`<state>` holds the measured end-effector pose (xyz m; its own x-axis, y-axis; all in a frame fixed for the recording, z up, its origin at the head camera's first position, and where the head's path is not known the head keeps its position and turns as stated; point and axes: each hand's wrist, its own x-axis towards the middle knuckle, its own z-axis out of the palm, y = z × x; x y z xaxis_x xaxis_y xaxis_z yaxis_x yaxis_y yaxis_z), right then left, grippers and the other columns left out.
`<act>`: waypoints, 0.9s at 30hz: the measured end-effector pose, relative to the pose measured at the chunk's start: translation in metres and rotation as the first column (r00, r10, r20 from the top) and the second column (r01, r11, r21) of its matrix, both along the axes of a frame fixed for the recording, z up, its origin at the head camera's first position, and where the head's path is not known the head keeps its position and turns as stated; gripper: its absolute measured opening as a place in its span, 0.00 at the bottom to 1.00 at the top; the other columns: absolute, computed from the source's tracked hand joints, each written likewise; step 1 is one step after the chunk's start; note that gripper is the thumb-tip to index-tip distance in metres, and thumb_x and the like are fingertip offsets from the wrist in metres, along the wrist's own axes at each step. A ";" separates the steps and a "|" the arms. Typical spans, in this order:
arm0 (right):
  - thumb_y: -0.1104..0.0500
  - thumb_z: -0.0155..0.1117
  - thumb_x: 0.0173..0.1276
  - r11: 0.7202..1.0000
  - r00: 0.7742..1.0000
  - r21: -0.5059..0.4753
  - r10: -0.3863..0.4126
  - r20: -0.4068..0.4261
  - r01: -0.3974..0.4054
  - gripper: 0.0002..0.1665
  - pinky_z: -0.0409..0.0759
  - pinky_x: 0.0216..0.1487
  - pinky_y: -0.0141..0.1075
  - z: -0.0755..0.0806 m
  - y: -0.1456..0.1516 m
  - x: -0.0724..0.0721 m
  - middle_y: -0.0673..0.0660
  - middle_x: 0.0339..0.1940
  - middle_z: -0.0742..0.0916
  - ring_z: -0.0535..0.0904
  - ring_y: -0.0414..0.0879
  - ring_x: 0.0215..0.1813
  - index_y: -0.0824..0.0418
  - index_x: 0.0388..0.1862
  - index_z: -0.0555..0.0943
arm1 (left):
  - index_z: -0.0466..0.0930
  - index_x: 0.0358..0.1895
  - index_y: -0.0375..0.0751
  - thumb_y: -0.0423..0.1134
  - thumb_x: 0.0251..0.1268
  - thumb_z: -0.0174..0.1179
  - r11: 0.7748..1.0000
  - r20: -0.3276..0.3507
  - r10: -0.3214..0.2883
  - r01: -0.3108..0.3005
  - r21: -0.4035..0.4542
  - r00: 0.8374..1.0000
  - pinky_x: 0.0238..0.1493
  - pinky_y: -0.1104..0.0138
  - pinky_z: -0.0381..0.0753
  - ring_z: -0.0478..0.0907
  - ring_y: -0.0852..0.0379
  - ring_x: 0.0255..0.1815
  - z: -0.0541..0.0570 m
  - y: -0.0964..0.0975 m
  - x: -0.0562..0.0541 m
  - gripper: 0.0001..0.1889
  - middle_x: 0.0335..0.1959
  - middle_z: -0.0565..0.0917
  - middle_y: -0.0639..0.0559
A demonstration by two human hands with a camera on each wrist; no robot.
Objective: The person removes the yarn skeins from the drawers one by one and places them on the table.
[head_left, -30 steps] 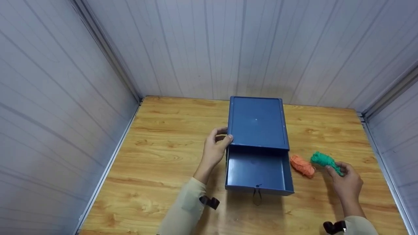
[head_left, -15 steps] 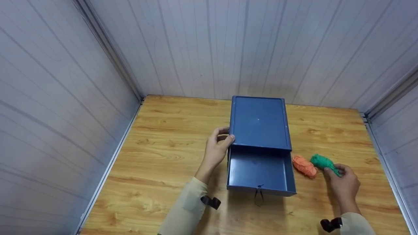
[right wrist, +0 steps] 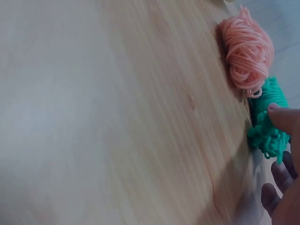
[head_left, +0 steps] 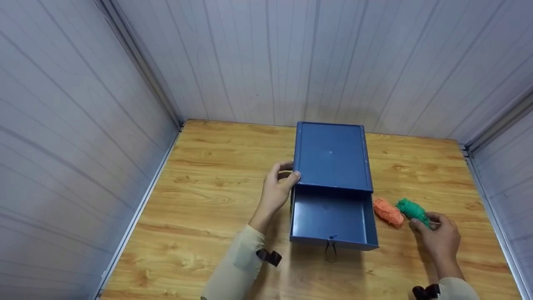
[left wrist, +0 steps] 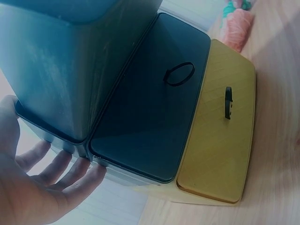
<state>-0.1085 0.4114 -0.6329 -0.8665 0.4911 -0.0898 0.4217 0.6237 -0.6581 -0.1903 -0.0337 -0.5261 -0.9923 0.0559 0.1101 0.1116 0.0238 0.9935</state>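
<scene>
A blue plastic drawer unit [head_left: 331,154] stands on the wooden table with its top drawer [head_left: 327,216] pulled out. My left hand [head_left: 275,189] holds the unit's left side near the front, thumb on the top edge and fingertips against the side wall. To the right, my right hand [head_left: 442,237] has thumb and fingers at the near end of a green yarn skein [head_left: 410,207], which lies low at the tabletop. An orange yarn skein [head_left: 388,212] rests between the green one and the drawer. The right wrist view shows my thumb on the green strands [right wrist: 272,96].
Below the pulled-out drawer, the left wrist view shows a shut dark blue drawer [left wrist: 150,103] and a shut yellow drawer [left wrist: 218,126], each with a black loop pull. Pale panel walls [head_left: 250,62] enclose the table [head_left: 208,200] at the back and sides.
My right hand has lowered the green skein slightly and brought it nearer the orange one. The left hand keeps its place on the drawer unit; the head view has shifted a little.
</scene>
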 end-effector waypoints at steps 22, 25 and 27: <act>0.47 0.74 0.67 0.999 0.982 0.007 0.039 -0.187 -0.038 0.22 0.71 0.37 0.19 0.047 -0.029 0.029 0.47 0.48 0.90 0.74 0.19 0.39 0.55 0.56 0.87 | 0.78 0.64 0.37 0.38 0.69 0.64 1.000 0.010 0.004 -0.004 0.001 1.000 0.59 0.55 0.80 0.79 0.40 0.58 0.001 0.001 0.002 0.22 0.59 0.82 0.39; 0.49 0.74 0.67 0.998 0.974 -0.003 0.054 -0.219 -0.056 0.20 0.71 0.38 0.17 0.057 -0.038 0.033 0.42 0.45 0.90 0.76 0.19 0.39 0.55 0.55 0.88 | 0.78 0.63 0.38 0.39 0.69 0.64 1.000 0.010 0.005 -0.005 0.000 1.000 0.59 0.54 0.81 0.79 0.40 0.57 0.001 0.001 0.001 0.21 0.58 0.82 0.40; 0.51 0.75 0.67 0.997 0.966 -0.021 0.064 -0.249 -0.072 0.19 0.73 0.37 0.16 0.064 -0.044 0.037 0.36 0.42 0.89 0.78 0.20 0.39 0.56 0.54 0.88 | 0.78 0.63 0.38 0.39 0.69 0.64 1.000 0.005 0.001 -0.001 -0.001 1.000 0.59 0.54 0.81 0.80 0.39 0.57 0.001 0.001 0.001 0.21 0.58 0.82 0.40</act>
